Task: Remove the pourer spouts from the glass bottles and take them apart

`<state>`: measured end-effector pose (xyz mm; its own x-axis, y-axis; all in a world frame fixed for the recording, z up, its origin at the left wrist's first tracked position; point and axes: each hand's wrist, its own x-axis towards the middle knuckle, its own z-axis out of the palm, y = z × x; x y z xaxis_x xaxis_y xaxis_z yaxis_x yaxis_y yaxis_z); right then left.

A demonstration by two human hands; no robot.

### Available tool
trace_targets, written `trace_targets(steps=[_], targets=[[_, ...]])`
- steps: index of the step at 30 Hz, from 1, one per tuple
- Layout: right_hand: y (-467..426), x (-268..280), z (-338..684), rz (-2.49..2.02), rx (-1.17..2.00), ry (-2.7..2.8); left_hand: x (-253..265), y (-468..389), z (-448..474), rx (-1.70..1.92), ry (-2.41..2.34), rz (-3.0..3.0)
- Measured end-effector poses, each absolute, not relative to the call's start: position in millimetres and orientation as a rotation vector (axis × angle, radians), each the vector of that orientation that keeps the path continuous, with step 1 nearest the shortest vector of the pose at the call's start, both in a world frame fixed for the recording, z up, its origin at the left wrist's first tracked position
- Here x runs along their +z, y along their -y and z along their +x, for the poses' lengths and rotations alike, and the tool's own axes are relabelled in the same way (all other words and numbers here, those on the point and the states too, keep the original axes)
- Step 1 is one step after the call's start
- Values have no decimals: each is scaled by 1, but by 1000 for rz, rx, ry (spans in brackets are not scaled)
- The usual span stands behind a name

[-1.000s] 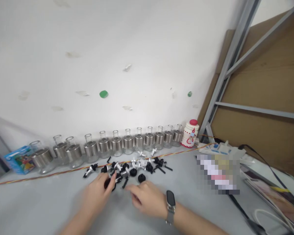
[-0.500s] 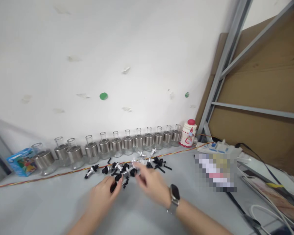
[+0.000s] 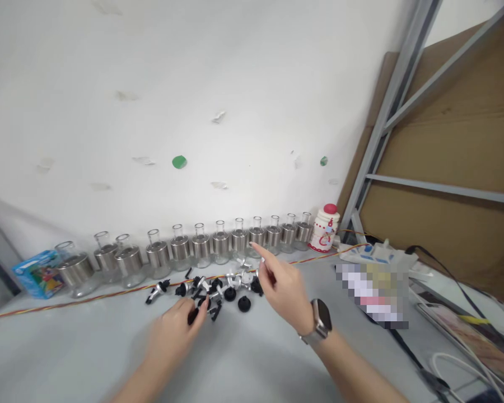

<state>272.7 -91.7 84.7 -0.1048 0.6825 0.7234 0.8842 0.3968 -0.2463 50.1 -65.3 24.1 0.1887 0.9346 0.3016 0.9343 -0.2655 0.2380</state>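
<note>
My left hand [image 3: 174, 327] is closed at the near left edge of a pile of bottle pour spouts [image 3: 218, 288], thumb against fingers around a black spout piece [image 3: 192, 315], mostly hidden. My right hand [image 3: 283, 288] hovers over the pile's right end. Its index finger points out toward the bottles and the other fingers curl loosely, with nothing visible in them. The spouts have silvery bodies and black stoppers. A round black stopper [image 3: 244, 304] lies on the table between my hands. Behind the pile stand several glass bottles [image 3: 201, 244] with steel sleeves and open necks.
A blue picture box [image 3: 40, 275] stands at the far left. A white jar with a red lid [image 3: 324, 230] ends the bottle row. A twisted red-yellow wire [image 3: 109, 295] crosses the grey table. At right are a power strip [image 3: 372, 253], cables and a phone-like slab [image 3: 466, 330].
My right hand has moved right and away from the pile's middle, its index finger now extended. The round black stopper has come into view. My left hand stays almost in place.
</note>
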Motion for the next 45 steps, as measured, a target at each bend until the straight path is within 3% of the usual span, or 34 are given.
trace_targets(steps=[3, 7, 12, 18, 23, 28, 34, 40, 45], targets=[[100, 72, 259, -1073, -273, 1936, 20, 66, 49, 709, -1861, 2449], [104, 37, 229, -1267, 38, 2275, 12, 68, 51, 920, -1640, 2588], [98, 6, 213, -1356, 212, 2469, 6, 72, 58, 828, -1525, 2670], [96, 80, 242, -1372, 196, 2033, 7, 71, 57, 792, -1685, 2541], [103, 158, 259, -1053, -51, 1831, 11, 70, 54, 803, -1755, 2484], [115, 139, 254, -790, -280, 2165, 7, 67, 50, 1033, -1730, 2518], [105, 60, 234, -1248, 327, 2457, 6, 68, 54, 1046, -1728, 2445], [98, 27, 224, -1222, 711, 2221, 2, 76, 67, 918, -1478, 2154], [83, 22, 234, -955, 1573, 1744, 18, 83, 68, 880, -1253, 2088]])
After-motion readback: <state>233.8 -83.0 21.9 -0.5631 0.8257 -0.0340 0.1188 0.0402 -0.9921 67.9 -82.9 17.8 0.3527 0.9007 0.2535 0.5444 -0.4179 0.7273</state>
